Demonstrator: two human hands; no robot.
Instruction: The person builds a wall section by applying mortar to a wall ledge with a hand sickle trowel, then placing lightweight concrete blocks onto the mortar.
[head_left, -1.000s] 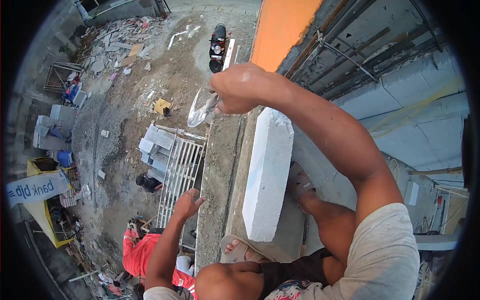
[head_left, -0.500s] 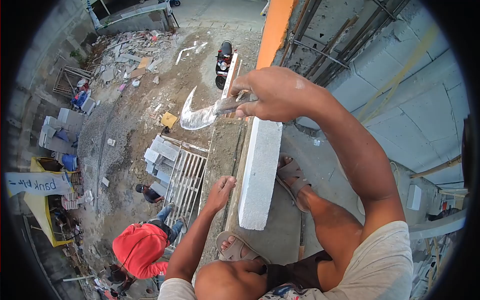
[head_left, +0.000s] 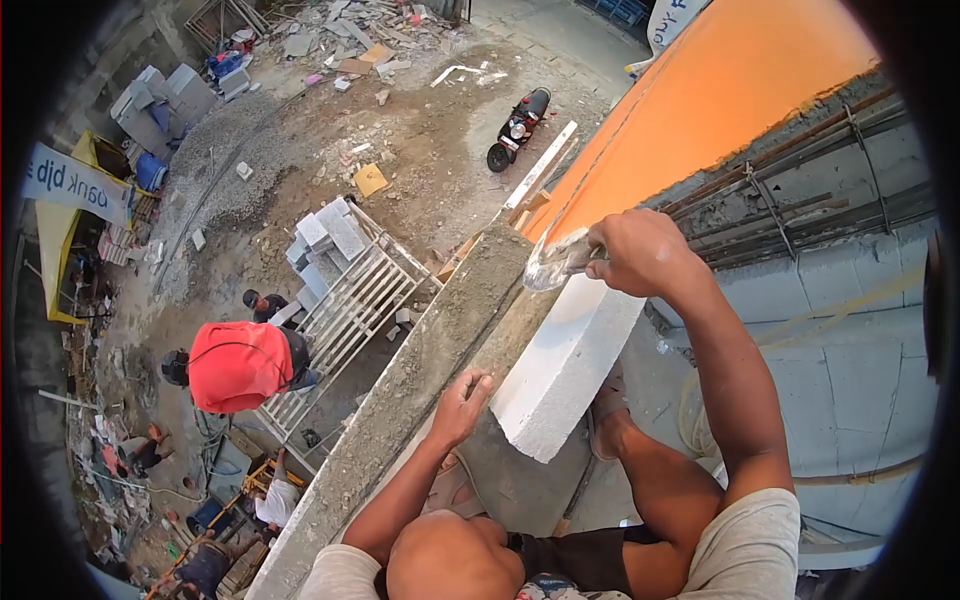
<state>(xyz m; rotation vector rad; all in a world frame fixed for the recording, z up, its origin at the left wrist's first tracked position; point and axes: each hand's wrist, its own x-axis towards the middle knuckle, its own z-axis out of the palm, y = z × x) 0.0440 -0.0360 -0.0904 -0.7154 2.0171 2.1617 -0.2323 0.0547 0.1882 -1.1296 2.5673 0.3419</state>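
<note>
The trowel (head_left: 553,266) sits at the white block's (head_left: 570,360) far end, its handle wrapped in the closed fist of my right hand (head_left: 640,255). My left hand (head_left: 462,405) lies loosely spread on the mortared wall top (head_left: 420,370), beside the block's near corner.

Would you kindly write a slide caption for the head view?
Right hand holds a trowel at a white block; left hand rests on the concrete ledge, above a building site.

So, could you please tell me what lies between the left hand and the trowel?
Between left hand and trowel, the head view shows only bare wall top; the block lies alongside.
</note>
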